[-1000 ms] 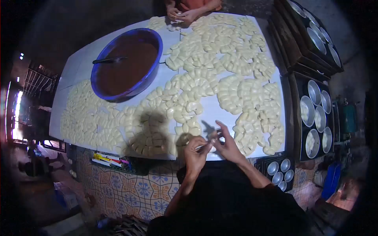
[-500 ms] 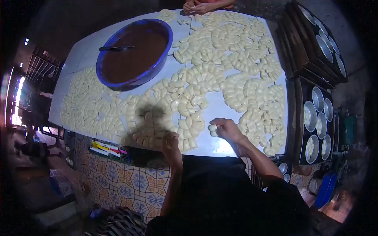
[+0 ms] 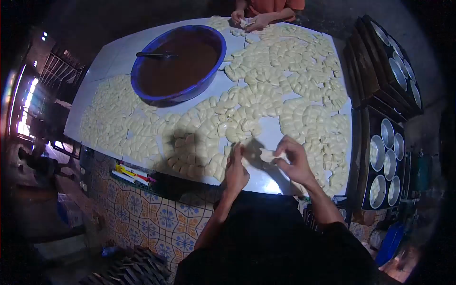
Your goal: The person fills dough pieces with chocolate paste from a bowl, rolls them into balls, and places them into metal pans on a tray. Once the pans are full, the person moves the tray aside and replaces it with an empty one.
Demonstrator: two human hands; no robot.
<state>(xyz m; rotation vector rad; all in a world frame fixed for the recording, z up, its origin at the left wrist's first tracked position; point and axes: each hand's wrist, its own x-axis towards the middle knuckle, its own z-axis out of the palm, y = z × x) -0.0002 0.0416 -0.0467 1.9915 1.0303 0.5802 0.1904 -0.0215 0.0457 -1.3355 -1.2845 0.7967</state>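
My right hand (image 3: 295, 160) pinches a pale, flattened piece of dough (image 3: 270, 156) above the front part of the white tabletop (image 3: 262, 181). To its left is my left hand (image 3: 236, 172), fingers pointing up and away from me, with nothing visible in it. It is close to the dough pieces (image 3: 216, 166) at the front edge and apart from the held piece. Many cut dough pieces (image 3: 259, 97) lie in curved rows across the table, some in the shadow in front of me.
A blue basin (image 3: 221, 54) of brown filling, with a dark-handled utensil (image 3: 154, 55), stands at the back left. Across the table a co-worker's hands (image 3: 256, 21) hold dough. Trays of round metal tins (image 3: 389, 164) are stacked at the right. Colourful tools (image 3: 133, 175) lie below the front edge.
My right hand has lifted a little to the right, and its dough piece now looks flattened and stretched out. My left hand has moved right, nearer to it. The view has shifted slightly.
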